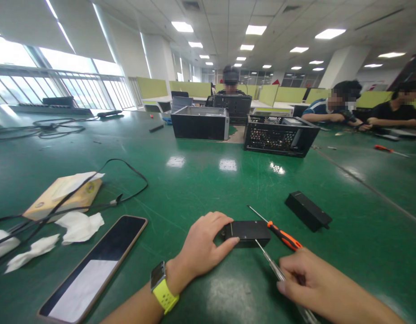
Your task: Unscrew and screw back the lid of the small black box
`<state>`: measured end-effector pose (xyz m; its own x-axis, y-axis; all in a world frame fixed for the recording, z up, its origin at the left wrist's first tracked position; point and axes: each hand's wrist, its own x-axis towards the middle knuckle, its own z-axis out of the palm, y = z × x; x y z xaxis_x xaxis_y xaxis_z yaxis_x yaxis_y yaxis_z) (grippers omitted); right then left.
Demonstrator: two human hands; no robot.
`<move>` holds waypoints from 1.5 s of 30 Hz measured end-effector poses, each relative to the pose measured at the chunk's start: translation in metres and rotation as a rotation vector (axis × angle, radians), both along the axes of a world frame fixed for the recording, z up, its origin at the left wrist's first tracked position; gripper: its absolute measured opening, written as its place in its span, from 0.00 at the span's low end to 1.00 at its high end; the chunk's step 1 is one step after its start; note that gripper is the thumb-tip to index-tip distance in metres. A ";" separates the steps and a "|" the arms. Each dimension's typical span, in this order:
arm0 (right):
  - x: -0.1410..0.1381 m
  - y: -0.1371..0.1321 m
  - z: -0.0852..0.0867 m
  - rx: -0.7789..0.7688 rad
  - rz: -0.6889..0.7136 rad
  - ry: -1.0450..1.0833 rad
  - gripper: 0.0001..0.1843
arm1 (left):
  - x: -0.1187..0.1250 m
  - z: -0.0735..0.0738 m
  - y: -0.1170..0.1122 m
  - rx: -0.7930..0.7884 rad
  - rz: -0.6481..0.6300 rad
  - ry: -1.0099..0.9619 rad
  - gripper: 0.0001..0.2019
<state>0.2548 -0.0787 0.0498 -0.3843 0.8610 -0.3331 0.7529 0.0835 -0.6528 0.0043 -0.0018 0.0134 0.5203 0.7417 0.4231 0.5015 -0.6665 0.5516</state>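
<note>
A small black rectangular box [250, 230] lies on the green table, held at its left end by my left hand [206, 245], thumb on the near side and fingers on the far side. My right hand [305, 276] is closed around a screwdriver [273, 265] with a clear handle. Its metal tip meets the near edge of the black box. Just beyond my right hand lies an orange-and-black screwdriver [284, 235], its shaft pointing toward the far left. Another black box-shaped part [307, 210] rests farther right.
A phone [100, 265], crumpled tissues [80, 226], a tissue pack [64, 193] and black cables [140, 173] lie at left. Two metal cases [201, 125] [278, 137] stand across the table. People [350, 101] sit at the far side and right. Another orange screwdriver [385, 148] lies far right.
</note>
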 end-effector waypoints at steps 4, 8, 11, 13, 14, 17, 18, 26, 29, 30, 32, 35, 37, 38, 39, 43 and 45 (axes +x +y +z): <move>-0.008 0.002 -0.009 0.041 -0.031 0.009 0.18 | 0.000 0.000 -0.001 -0.003 -0.002 -0.006 0.14; -0.017 0.001 -0.016 0.064 -0.043 0.051 0.19 | 0.000 0.000 -0.002 -0.006 -0.003 -0.004 0.14; -0.022 -0.001 -0.018 0.091 -0.084 0.062 0.20 | 0.000 0.001 -0.002 -0.003 -0.002 0.001 0.13; -0.023 -0.001 -0.019 0.100 -0.106 0.079 0.21 | 0.000 0.001 -0.002 0.002 -0.001 -0.002 0.13; -0.024 -0.001 -0.020 0.100 -0.111 0.092 0.21 | 0.000 0.001 -0.001 0.003 -0.001 -0.004 0.13; -0.025 0.000 -0.023 0.074 -0.111 0.113 0.20 | 0.001 0.000 -0.001 0.005 -0.006 -0.010 0.13; -0.025 0.001 -0.024 0.060 -0.111 0.107 0.19 | 0.001 0.000 -0.001 0.006 -0.006 -0.012 0.14; -0.016 -0.007 -0.011 -0.202 0.036 0.006 0.15 | 0.001 -0.001 -0.002 0.017 0.004 -0.021 0.15; -0.010 -0.007 -0.010 -0.247 0.047 -0.051 0.13 | 0.000 -0.001 -0.002 0.016 -0.007 -0.028 0.15; -0.008 -0.007 -0.012 -0.234 0.035 -0.061 0.13 | 0.000 -0.001 -0.001 0.014 -0.013 -0.031 0.15; -0.006 -0.003 -0.017 -0.178 -0.003 -0.069 0.13 | -0.001 -0.001 -0.001 0.011 -0.022 -0.038 0.14; -0.002 0.004 -0.025 0.024 -0.087 -0.079 0.20 | -0.001 -0.002 0.000 0.006 -0.027 -0.044 0.14; 0.000 0.009 -0.027 0.265 -0.180 -0.079 0.23 | -0.001 -0.002 0.000 -0.001 -0.023 -0.038 0.16; 0.001 0.012 -0.027 0.404 -0.240 -0.066 0.23 | -0.001 -0.003 0.001 -0.006 -0.020 -0.031 0.17; 0.002 0.014 -0.028 0.532 -0.292 -0.044 0.21 | 0.000 -0.003 0.001 -0.013 -0.017 -0.023 0.18; 0.000 0.025 -0.035 0.746 -0.296 0.019 0.23 | 0.000 -0.004 0.001 -0.037 -0.008 0.001 0.19; -0.004 0.029 -0.040 0.732 -0.212 -0.005 0.29 | 0.000 -0.004 0.001 -0.043 -0.015 -0.003 0.17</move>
